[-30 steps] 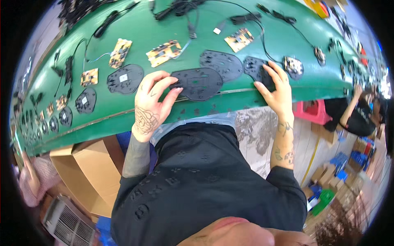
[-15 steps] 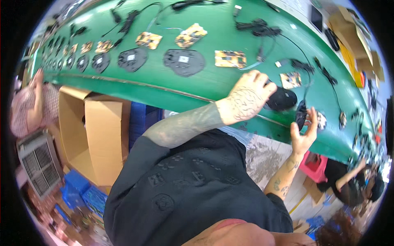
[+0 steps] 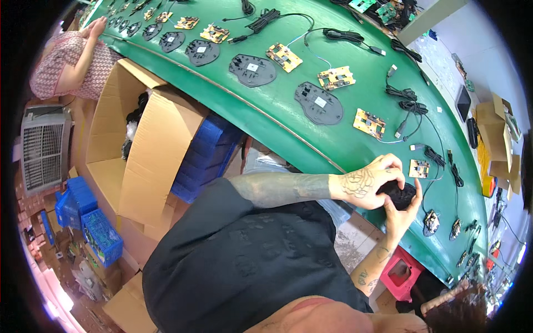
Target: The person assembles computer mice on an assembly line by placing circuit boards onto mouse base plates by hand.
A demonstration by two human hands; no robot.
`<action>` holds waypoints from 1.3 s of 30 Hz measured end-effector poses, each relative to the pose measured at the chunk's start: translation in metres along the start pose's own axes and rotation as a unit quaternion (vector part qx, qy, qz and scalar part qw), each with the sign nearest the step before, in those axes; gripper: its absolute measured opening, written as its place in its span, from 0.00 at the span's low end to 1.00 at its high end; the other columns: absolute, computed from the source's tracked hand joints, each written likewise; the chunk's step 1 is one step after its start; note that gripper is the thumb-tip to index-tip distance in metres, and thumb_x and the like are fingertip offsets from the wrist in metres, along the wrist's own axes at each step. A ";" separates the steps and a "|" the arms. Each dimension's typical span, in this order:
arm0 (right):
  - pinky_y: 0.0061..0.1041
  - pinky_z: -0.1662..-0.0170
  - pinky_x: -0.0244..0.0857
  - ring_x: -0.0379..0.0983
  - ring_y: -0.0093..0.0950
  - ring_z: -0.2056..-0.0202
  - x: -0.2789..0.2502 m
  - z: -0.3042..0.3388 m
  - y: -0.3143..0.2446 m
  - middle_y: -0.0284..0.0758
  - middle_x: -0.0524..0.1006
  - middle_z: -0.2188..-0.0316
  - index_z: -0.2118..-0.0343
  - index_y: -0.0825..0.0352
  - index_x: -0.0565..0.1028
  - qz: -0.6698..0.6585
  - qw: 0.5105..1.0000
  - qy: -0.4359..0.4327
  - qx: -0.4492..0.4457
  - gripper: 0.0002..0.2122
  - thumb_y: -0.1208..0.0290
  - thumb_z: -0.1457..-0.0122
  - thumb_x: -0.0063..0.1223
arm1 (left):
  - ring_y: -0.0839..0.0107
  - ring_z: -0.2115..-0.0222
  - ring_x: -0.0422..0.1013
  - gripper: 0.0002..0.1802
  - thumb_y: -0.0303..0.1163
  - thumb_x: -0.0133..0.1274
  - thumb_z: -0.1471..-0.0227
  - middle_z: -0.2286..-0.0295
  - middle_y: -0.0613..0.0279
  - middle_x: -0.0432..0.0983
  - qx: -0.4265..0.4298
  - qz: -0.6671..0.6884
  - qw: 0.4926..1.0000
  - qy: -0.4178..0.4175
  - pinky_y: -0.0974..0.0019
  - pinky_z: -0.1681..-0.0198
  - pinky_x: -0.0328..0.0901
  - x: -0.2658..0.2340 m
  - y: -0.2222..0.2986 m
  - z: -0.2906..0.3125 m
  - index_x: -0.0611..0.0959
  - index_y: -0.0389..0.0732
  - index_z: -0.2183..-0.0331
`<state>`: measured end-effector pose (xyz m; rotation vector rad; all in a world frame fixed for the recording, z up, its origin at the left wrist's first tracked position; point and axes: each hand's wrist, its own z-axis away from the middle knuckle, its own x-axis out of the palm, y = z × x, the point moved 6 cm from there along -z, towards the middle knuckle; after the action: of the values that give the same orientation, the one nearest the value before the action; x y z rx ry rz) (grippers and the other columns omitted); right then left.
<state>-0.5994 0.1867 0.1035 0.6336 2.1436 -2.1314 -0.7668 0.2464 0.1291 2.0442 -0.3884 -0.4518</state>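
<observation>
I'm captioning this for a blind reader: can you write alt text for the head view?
Both hands, left hand and right hand, clasp a black mouse shell at the edge of a long green workbench. Black base plates, yellow circuit boards and coiled cables lie along it.

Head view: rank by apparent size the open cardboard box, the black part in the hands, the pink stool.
1. open cardboard box, clearly largest.
2. pink stool.
3. black part, mostly covered by the left hand and right hand, so its rank is unsure.
</observation>
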 end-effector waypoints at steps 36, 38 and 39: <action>0.45 0.34 0.46 0.47 0.51 0.34 0.066 -0.120 -0.051 0.56 0.51 0.35 0.35 0.65 0.56 0.335 0.937 0.075 -0.068 0.47 0.38 0.51 0.58 | 0.58 0.47 0.64 0.31 0.30 0.60 0.46 0.44 0.50 0.61 -0.009 -0.486 0.772 0.410 0.55 0.45 0.62 -0.346 0.041 0.163 0.65 0.36 0.44; 0.47 0.34 0.45 0.46 0.54 0.34 0.077 -0.130 -0.056 0.56 0.49 0.34 0.34 0.64 0.54 0.411 0.906 0.090 -0.042 0.49 0.37 0.53 0.59 | 0.57 0.47 0.64 0.31 0.29 0.60 0.46 0.43 0.49 0.60 -0.015 -0.507 0.771 0.385 0.54 0.45 0.62 -0.322 0.039 0.152 0.65 0.36 0.45; 0.49 0.34 0.44 0.45 0.56 0.34 0.078 -0.134 -0.055 0.56 0.47 0.34 0.33 0.62 0.52 0.484 0.869 0.100 -0.014 0.50 0.36 0.54 0.59 | 0.56 0.47 0.64 0.31 0.29 0.59 0.46 0.43 0.47 0.60 -0.025 -0.529 0.768 0.360 0.53 0.44 0.62 -0.313 0.036 0.149 0.65 0.35 0.45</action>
<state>-0.6551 0.3374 0.1372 1.5534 1.3775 -1.4842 -1.1149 0.2573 0.1410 2.0288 1.2960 -0.2620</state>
